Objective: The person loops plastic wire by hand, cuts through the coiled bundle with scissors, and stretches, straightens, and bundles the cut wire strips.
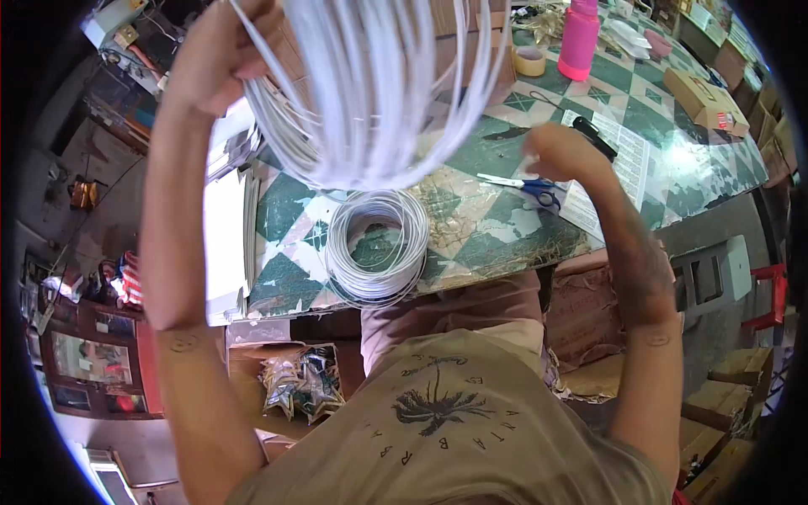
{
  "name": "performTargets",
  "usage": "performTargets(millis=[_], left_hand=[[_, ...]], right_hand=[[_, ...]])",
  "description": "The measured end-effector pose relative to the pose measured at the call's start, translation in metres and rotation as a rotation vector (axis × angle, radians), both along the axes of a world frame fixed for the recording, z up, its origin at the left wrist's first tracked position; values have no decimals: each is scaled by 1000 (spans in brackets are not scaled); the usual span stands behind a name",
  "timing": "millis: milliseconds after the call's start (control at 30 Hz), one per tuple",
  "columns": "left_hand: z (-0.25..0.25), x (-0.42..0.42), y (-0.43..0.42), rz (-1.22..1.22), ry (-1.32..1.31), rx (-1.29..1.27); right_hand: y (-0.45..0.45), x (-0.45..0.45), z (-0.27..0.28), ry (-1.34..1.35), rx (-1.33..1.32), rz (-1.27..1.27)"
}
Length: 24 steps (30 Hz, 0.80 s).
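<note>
Raised at the upper left, my left hand (240, 63) is closed on a large bundle of white wire (362, 101), whose loops hang over the table and are smeared by motion. Below the bundle, a coil of white wire (379, 278) lies flat at the table's near edge. My right hand (562, 153) is over the table on the right, apart from the bundle. Its fingers curl inward, but blur hides whether they hold anything. Scissors with blue handles (539, 189) lie just below it, blades pointing left, partly on a printed sheet (627, 164).
The table (497, 227) has a worn green and white checkered top. A pink bottle (579, 42), a tape roll (529, 61) and a cardboard box (705, 101) stand toward the back. White sheets (229, 244) are stacked at left. An open box holds shiny star ornaments (301, 383) below.
</note>
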<state>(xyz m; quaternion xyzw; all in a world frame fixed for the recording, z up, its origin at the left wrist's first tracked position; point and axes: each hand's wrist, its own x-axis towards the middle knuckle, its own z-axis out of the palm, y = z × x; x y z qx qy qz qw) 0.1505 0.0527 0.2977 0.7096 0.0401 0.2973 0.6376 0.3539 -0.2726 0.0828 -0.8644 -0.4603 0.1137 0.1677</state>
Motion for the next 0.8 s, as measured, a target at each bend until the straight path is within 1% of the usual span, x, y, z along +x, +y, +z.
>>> performTargets(millis=[33,67,133,167,200,267,300,333,367,400,433,467,500,567,600,633,667,700,733,767,800], left_hand=[[-9,-1,-9,3,5,-9],[-18,-4,-20,-5,22,-20],[-42,-11,-46,-48,100,-64],[-54,-13,-59,-72,142,-89],[-63,-12,-72,-75,201,-89],[-85,-4,-77,-59,226,-123],[-96,0,-77,-32,255,-151],[-104,5,-75,76,222,-48],[-110,10,-72,186,184,53],[-118,17,-70,193,176,47],[-126,23,-69,333,117,119],[-133,24,-73,471,66,194],[-141,23,-78,449,120,196],[-149,20,-94,410,168,205],[-155,17,-104,371,140,360],[-164,10,-112,327,115,509],[-166,-5,-123,314,31,569],[-164,-23,-134,297,-53,627],[-168,-40,-137,272,-40,616],[-172,-58,-137,-17,-98,572],[-175,-74,-147,-239,-103,549]], right_hand=[[3,-9,11,60,196,-6],[9,-20,13,46,197,-8],[27,-41,9,943,1311,341],[31,-42,5,938,1301,338],[36,-38,-1,1121,1299,431],[46,-30,-3,1483,1272,623],[46,-33,-5,1536,1252,756],[45,-41,-2,1588,1220,889],[40,-60,6,1500,1183,1053],[41,-79,9,1501,1169,1057],[43,-100,10,1211,1242,603],[41,-117,8,898,1257,165],[33,-128,6,903,1253,161],[12,-139,2,1237,1335,279],[0,-144,-1,1408,1369,332],[-9,-148,-3,1499,1386,340],[-19,-153,-5,1590,1402,346],[-29,-157,-3,1748,1370,367],[-39,-160,0,1899,1344,391],[-48,-164,3,2046,1318,420],[-56,-169,5,2194,1289,451]])
